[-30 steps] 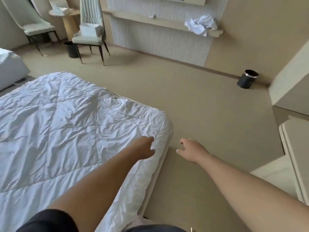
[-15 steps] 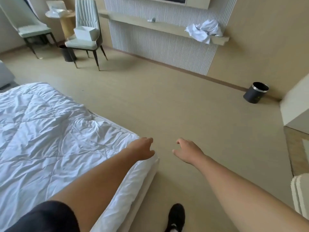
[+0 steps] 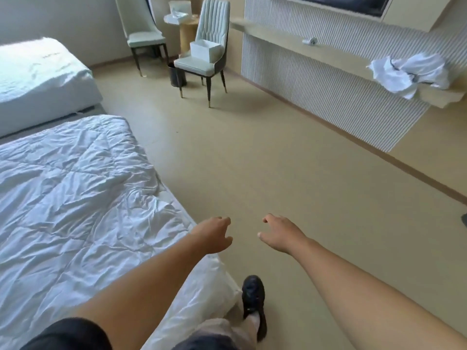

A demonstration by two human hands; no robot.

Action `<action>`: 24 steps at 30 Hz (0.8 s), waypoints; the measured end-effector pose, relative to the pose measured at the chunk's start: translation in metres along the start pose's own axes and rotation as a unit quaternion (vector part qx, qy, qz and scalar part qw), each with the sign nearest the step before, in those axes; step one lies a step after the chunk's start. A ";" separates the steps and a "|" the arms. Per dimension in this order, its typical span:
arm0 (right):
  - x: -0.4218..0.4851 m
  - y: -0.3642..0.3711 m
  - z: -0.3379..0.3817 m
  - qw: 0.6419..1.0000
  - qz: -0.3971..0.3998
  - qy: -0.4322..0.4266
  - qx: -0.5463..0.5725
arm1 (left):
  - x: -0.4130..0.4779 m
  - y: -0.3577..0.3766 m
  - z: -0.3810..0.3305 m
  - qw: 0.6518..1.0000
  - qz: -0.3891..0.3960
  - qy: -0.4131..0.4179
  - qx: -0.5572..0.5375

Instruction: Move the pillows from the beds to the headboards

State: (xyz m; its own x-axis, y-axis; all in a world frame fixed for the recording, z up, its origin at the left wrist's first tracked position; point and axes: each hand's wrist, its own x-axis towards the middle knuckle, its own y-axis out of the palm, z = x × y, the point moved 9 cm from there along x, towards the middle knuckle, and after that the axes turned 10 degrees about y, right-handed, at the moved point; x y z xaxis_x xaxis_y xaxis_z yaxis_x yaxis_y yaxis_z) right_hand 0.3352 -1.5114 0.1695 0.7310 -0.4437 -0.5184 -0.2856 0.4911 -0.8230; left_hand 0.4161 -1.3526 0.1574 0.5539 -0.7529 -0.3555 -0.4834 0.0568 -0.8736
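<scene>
The near bed (image 3: 75, 198) fills the left side, covered by a wrinkled white quilt. A second bed (image 3: 38, 79) with white bedding stands beyond it at the upper left. No pillow or headboard shows in this view. My left hand (image 3: 214, 234) hovers at the near bed's foot corner, fingers loosely apart, holding nothing. Just to its right, over the beige floor, my right hand (image 3: 278, 236) is also spread and empty. My black shoe (image 3: 254, 301) is on the floor beside the bed corner.
Two pale chairs (image 3: 202, 56) flank a small round table (image 3: 184, 26) at the far wall; a white box sits on the nearer seat, a dark bin (image 3: 177, 74) beside it. A wall shelf (image 3: 353, 64) on the right holds crumpled white cloth (image 3: 409, 72).
The view has swung left and forward along the bed's foot. The second bed came into view, the right-hand black bin slid out, and my left hand moved off the quilt corner.
</scene>
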 end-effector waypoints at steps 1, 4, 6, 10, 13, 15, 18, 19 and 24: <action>0.020 -0.007 0.007 1.000 0.003 -0.011 -0.008 | 0.018 -0.001 0.010 1.000 0.001 -0.014 -0.006; 0.081 -0.030 0.028 0.999 0.006 -0.041 -0.029 | 0.079 -0.002 0.036 0.998 0.006 -0.057 -0.039; 0.119 -0.045 0.040 0.997 0.016 -0.052 -0.049 | 0.120 -0.010 0.046 0.995 0.011 -0.071 -0.068; 0.194 -0.079 0.070 0.989 0.034 -0.088 -0.110 | 0.182 -0.058 0.072 0.991 -0.020 -0.093 -0.094; 0.249 -0.102 0.105 0.983 0.038 -0.120 -0.131 | 0.208 -0.097 0.109 0.986 -0.050 -0.126 -0.101; 0.283 -0.110 0.131 0.977 0.049 -0.145 -0.148 | 0.221 -0.113 0.138 0.981 -0.054 -0.154 -0.104; 0.333 -0.119 0.174 0.960 0.061 -0.188 -0.199 | 0.241 -0.130 0.180 0.974 -0.050 -0.194 -0.109; 0.350 -0.120 0.190 0.951 0.067 -0.207 -0.220 | 0.249 -0.135 0.195 0.971 -0.047 -0.205 -0.110; 0.455 -0.142 0.283 0.939 0.084 -0.261 -0.207 | 0.310 -0.175 0.283 0.954 -0.051 -0.268 -0.120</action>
State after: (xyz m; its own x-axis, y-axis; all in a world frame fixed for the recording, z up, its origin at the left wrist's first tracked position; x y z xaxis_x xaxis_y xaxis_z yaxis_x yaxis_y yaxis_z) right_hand 0.8840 -1.5706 0.1167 0.8278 0.0941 -0.5531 -0.5611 0.1398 -0.8159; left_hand 0.8641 -1.4106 0.1062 0.8430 -0.2987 -0.4473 -0.5136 -0.2002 -0.8343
